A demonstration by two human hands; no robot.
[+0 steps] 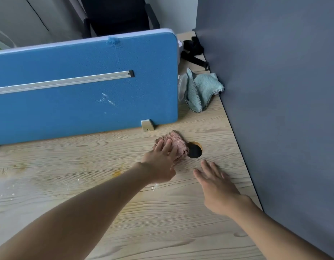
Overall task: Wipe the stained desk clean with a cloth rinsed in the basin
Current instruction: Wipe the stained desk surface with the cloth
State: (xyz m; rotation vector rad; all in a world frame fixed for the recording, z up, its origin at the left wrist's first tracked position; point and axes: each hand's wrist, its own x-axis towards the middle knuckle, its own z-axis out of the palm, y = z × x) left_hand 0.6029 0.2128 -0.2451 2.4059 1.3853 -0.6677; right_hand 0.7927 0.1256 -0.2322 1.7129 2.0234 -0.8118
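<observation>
We have our left grip [160, 164] laid flat on the pink cloth [176, 142], fingers straight and spread, pressing it onto the counter [162, 231] rather than curling round it. The cloth sits bunched under and just beyond the fingertips, and its right edge touches the rim of the round cable hole [194, 149]. Our right grip [216, 186] is wide too, palm down and holding nothing, just to the right of the left grip and near the hole. We cannot tell whether it rests on the wood or hovers over it.

We judge this to be the wiping step, worked at the far corner. The marks lie behind and to the left of the left grip: a yellow stain [116, 173] beside the forearm, white crumbs [156, 186] under the wrist, and a fainter brownish smear [5, 169] well off to the left. Beyond both grips, past the end of the blue divider [87, 87], a teal cloth [201, 91] drapes over a clear container [181, 87], probably the basin, half hidden.

The next move, as we see it, calls for firm palm pressure and a drag of the cloth back toward us and leftward over the yellow stain. It should steer clear of the hole so the cloth does not snag.
</observation>
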